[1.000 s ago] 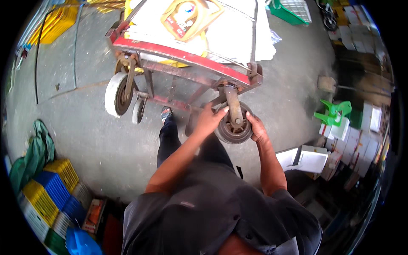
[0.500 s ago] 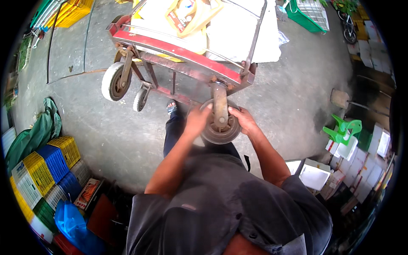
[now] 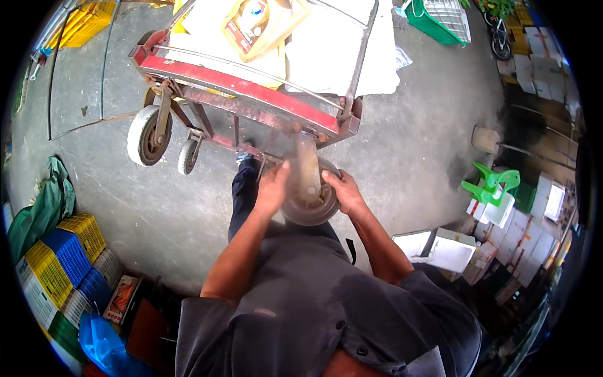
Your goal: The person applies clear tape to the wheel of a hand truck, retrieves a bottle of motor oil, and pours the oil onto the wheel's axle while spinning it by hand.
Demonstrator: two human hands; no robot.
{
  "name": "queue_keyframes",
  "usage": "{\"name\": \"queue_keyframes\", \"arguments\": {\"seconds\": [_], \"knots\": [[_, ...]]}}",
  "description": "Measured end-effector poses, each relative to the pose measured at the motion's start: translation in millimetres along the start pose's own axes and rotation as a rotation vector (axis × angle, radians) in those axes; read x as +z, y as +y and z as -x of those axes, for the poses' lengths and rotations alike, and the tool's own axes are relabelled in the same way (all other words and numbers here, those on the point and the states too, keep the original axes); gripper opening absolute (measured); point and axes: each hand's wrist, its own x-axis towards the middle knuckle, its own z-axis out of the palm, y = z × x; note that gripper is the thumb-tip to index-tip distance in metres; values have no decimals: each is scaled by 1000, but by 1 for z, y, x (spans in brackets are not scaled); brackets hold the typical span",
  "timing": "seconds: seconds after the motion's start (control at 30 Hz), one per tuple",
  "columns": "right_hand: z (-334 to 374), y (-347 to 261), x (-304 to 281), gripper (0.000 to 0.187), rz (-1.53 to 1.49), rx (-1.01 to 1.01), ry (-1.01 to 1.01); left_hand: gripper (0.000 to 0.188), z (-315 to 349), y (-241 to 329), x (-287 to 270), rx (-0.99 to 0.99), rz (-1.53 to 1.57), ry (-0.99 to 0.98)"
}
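**Hands on a caster under a tipped, loaded cart**

Compared with half a second ago, the cart sits lower and nearer in the view, and both hands have stayed on the same wheel. That grey caster wheel hangs in its fork at the near corner of the red cart frame, close to the person's lap. The left hand lies against the wheel's left side, fingers together and curled on the rim. The right hand cups the right side, fingers wrapped round the tread. Whether either hand grips tightly I cannot tell.

The likely trouble comes from the load. The cart is tilted with its wheels in the air, and white sacks and a yellow jug lie on its bed. If that weight shifts, the frame could swing down onto the wrists. Fingers near the fork could be pinched if the wheel spins or swivels. A larger white wheel and a small one also hang free on the left, so nothing visibly braces the frame against rolling on the concrete floor.
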Motion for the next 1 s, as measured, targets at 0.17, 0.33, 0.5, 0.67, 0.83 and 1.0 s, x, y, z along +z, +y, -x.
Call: {"name": "queue_keyframes", "arguments": {"seconds": [0.17, 0.33, 0.5, 0.67, 0.83, 1.0], "knots": [[-6, 16, -9, 62, -145, -24, -91, 62, 14, 27, -1, 33, -234, -5], [-5, 16, -6, 63, -226, -24, -133, 61, 14, 30, -2, 48, -314, -14], [15, 7, -2, 68, -59, 3, 31, 59, 7, 27, -5, 43, -216, -95], [17, 9, -1, 69, 3, -25, 179, 53, -7, 28, -5, 100, -111, -115], [19, 0, 5, 68, -9, 3, 149, 52, 6, 41, -7, 36, -55, -91], [14, 1, 3, 64, -89, 52, 105, 50, 10, 48, -7, -23, -162, -86]]}}
